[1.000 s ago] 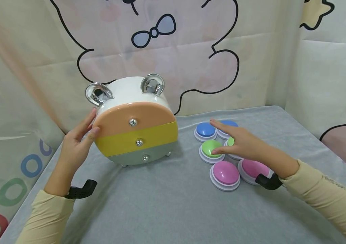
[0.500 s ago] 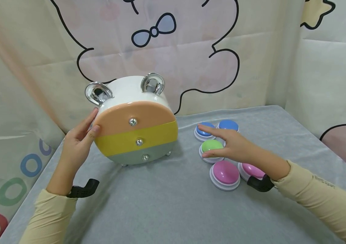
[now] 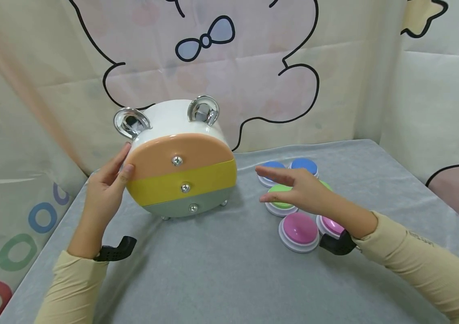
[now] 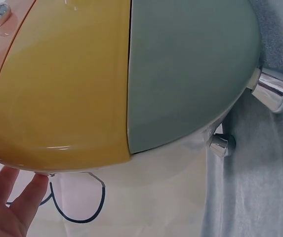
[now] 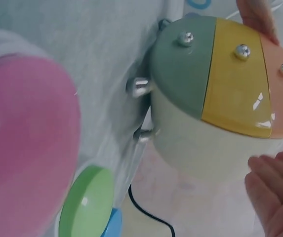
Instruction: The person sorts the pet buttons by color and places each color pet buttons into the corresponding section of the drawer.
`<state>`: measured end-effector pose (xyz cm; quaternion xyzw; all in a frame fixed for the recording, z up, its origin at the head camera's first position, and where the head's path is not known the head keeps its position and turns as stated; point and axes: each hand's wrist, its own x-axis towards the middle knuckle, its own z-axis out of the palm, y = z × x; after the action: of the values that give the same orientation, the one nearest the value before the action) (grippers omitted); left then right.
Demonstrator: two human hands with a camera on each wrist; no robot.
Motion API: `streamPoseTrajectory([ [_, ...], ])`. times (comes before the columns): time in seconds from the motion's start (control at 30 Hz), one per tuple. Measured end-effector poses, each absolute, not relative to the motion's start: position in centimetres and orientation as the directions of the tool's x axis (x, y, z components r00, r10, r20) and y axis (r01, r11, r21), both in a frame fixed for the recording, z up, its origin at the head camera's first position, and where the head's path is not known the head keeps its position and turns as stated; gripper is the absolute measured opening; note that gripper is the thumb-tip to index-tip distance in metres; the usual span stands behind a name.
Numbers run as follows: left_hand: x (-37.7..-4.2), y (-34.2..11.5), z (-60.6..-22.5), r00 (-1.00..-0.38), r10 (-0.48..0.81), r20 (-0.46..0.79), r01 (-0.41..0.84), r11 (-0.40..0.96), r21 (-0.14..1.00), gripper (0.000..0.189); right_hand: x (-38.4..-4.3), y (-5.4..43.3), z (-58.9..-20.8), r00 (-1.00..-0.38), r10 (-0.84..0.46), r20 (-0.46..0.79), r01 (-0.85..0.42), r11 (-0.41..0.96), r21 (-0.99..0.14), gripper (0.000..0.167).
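A clock-shaped drawer box (image 3: 160,186) with orange, yellow and grey-green fronts stands on small silver feet. Each front has a silver knob, and two silver ear-like rings (image 3: 204,110) top the white body. My left hand (image 3: 105,191) touches the box's left side, with the thumb at the front edge; in the left wrist view its fingertips (image 4: 34,190) meet the curved edge. My right hand (image 3: 308,191) hovers over the round push buttons, holding nothing, fingers extended and thumb spread apart. In the right wrist view the hand (image 5: 277,192) is apart from the box.
Beneath and around my right hand sit round buttons on white bases: pink (image 3: 300,228), green (image 3: 280,190) and blue (image 3: 304,165), in pairs. Grey cloth (image 3: 213,279) covers the table. A printed curtain (image 3: 254,81) hangs right behind it.
My right hand has shifted left over the buttons, nearer the drawer box. The left hand stays at the box's side, and the box has not moved.
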<state>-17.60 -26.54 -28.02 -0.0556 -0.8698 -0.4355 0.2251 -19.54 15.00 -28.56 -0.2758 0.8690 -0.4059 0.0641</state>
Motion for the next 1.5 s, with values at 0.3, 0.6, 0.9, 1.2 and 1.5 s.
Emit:
streamPoseTrajectory([
  [0.3,-17.8,-26.5,-28.3,-0.882,-0.137,0.451,0.296,0.584,0.756,0.046,-19.6,14.1,-28.1,-0.875,-0.481,0.059,-0.285,0.412,-0.866,0.062],
  [0.6,-17.6,-26.5,-28.4,-0.891,-0.145,0.430,0.273,0.587,0.762,0.046,-19.5,12.6,-27.9,-0.877,-0.478,-0.042,-0.147,0.350,-0.925,0.053],
  [0.9,-17.5,-26.3,-28.3,-0.900,-0.147,0.410,0.249,0.599,0.761,0.046,-19.7,10.7,-27.7,-0.858,-0.509,-0.065,-0.066,0.235,-0.970,0.045],
  [1.2,-17.5,-26.3,-28.2,-0.907,-0.156,0.392,0.228,0.601,0.766,0.046,-19.9,8.3,-27.1,-0.837,-0.531,-0.131,0.034,0.190,-0.981,0.041],
  [1.5,-17.6,-26.3,-28.1,-0.906,-0.145,0.397,0.240,0.597,0.765,0.048,-20.1,6.6,-26.5,-0.815,-0.561,-0.146,0.104,0.106,-0.989,0.038],
])
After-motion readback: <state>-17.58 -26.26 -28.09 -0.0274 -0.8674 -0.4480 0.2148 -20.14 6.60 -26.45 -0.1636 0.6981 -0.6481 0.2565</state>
